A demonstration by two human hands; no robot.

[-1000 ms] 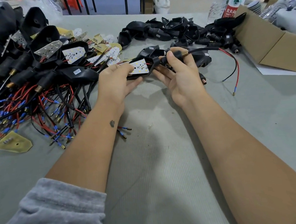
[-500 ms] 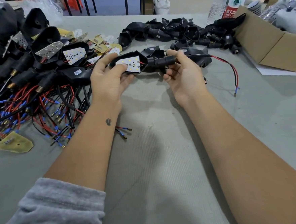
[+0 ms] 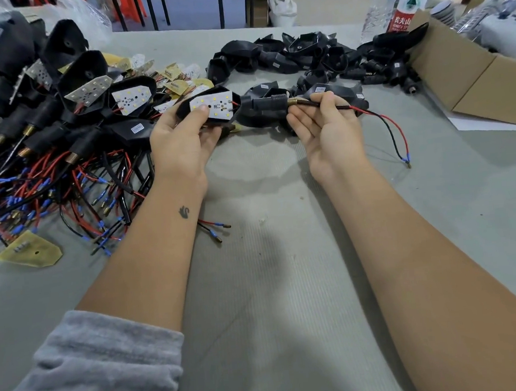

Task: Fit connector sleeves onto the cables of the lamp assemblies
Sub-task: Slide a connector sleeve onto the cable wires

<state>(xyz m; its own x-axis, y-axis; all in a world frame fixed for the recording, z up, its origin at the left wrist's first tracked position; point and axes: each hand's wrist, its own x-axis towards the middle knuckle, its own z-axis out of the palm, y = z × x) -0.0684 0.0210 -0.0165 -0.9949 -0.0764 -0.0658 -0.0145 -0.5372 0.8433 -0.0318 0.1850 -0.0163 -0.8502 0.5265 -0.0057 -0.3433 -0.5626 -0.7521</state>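
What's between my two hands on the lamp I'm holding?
In the head view, the black connector sleeve and brass spring span between left hand and right hand.

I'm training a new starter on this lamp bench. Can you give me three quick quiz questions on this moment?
1. True or false: the left hand holds the lamp head with its LED board facing up.
2. What does the right hand pinch: A the cable, B a water bottle, C the cardboard box?
3. Fill in: the black sleeve sits between the lamp head and the brass ____.

Key: 1 true; 2 A; 3 spring.
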